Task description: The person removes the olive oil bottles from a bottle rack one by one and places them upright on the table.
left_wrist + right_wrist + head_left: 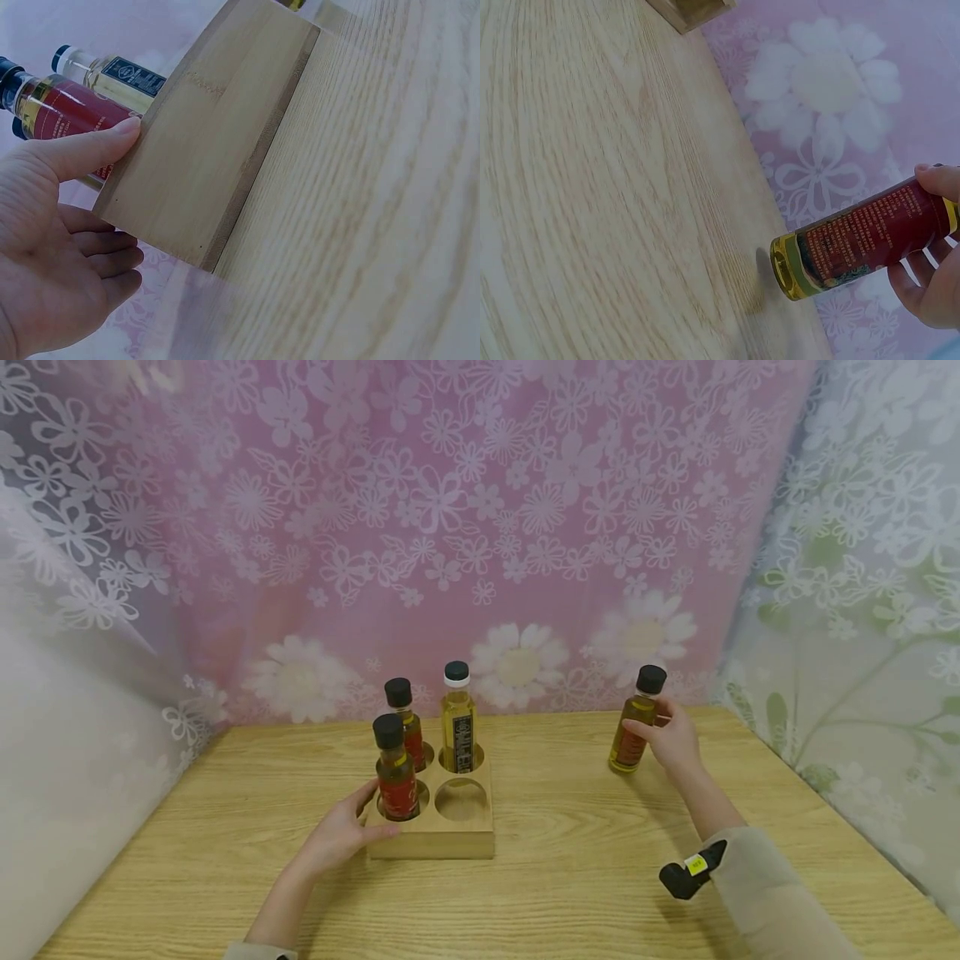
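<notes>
A wooden bottle holder [431, 843] with round holes sits on the table. My left hand [335, 835] grips its near left corner, the thumb lying along the front top edge and the fingers at the left side. Beside that hand, a red-labelled oil bottle [397, 789] stands in the near left hole. Behind it are another red-labelled bottle [412, 737] and a pale yellow oil bottle [459, 727] with a black label. Far to the right, my right hand [675, 741] holds a red-labelled oil bottle [874, 236], slightly tilted, its base close over the table.
The near right hole [461, 799] of the holder has no bottle in it. A floral curtain [480, 527] hangs right behind the table's back edge, and patterned sheets close in both sides. A black strap device [690, 870] is on the right wrist.
</notes>
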The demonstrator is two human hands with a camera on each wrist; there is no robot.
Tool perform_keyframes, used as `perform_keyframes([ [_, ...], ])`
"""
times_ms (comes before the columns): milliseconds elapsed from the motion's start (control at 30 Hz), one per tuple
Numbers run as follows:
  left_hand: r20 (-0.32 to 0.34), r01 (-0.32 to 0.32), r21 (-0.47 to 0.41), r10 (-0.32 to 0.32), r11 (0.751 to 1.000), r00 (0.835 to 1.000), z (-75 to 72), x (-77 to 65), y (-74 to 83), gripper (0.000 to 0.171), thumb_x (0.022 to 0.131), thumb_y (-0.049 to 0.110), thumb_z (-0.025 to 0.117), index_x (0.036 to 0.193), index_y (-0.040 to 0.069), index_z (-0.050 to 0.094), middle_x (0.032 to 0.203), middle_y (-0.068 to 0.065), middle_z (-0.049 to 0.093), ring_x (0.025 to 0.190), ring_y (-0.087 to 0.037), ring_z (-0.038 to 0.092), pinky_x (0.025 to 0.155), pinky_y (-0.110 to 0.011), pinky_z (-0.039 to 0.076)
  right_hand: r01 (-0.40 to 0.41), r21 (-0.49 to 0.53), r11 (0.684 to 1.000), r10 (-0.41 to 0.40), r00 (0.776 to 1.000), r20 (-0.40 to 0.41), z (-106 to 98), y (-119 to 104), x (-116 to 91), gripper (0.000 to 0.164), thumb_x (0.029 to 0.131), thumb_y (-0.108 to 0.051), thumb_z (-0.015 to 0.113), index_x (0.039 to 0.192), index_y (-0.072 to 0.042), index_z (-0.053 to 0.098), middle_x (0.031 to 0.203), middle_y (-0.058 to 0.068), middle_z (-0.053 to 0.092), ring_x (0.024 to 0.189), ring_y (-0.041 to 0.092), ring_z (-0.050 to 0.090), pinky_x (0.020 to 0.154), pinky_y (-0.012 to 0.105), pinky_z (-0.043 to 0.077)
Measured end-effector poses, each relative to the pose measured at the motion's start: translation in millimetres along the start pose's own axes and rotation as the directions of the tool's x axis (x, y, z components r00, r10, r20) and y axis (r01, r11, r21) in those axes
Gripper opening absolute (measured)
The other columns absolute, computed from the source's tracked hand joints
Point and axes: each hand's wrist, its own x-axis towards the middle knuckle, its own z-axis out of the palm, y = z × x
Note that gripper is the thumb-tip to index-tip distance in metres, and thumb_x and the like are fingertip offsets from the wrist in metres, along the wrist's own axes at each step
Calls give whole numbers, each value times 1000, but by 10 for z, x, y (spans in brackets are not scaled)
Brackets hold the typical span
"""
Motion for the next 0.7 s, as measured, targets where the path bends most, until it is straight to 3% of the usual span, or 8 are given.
perform_keyframes([
  [700, -6, 11, 7, -11, 1000, 1000, 0, -16, 18, 91, 79, 30, 75, 146, -1, 22, 147, -27, 21, 130, -50, 23, 101, -61, 25, -32, -5, 999, 32, 999, 6, -53, 114, 64, 71, 88, -24, 65, 144, 0, 28, 137, 26, 35, 120, 42, 37, 96, 54, 36],
])
